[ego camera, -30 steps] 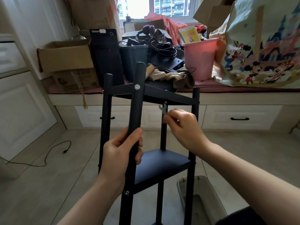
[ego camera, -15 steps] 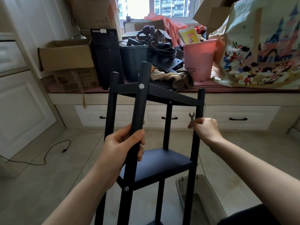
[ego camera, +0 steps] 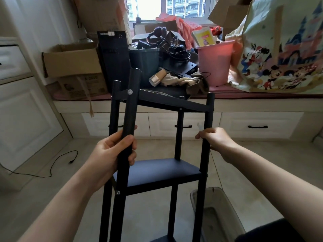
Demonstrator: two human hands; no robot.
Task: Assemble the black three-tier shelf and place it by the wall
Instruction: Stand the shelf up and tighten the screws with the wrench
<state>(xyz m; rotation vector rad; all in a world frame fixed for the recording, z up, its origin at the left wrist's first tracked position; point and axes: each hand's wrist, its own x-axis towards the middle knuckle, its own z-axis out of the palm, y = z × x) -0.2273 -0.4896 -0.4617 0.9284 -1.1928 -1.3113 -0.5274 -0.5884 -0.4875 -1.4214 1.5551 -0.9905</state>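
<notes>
The black shelf (ego camera: 157, 172) stands on the tiled floor (ego camera: 52, 198) in front of the person, tilted a little, its top tier near the window bench (ego camera: 244, 105). The left hand (ego camera: 111, 154) grips the near left post (ego camera: 129, 119) — fingers wrapped round it. The right hand (ego camera: 216, 138) holds the right post (ego camera: 208, 137), and a small wrench (ego camera: 200, 126) sticks up from its fingers. A clear bin (ego camera: 215, 215) lies on the floor just right of the shelf.
</notes>
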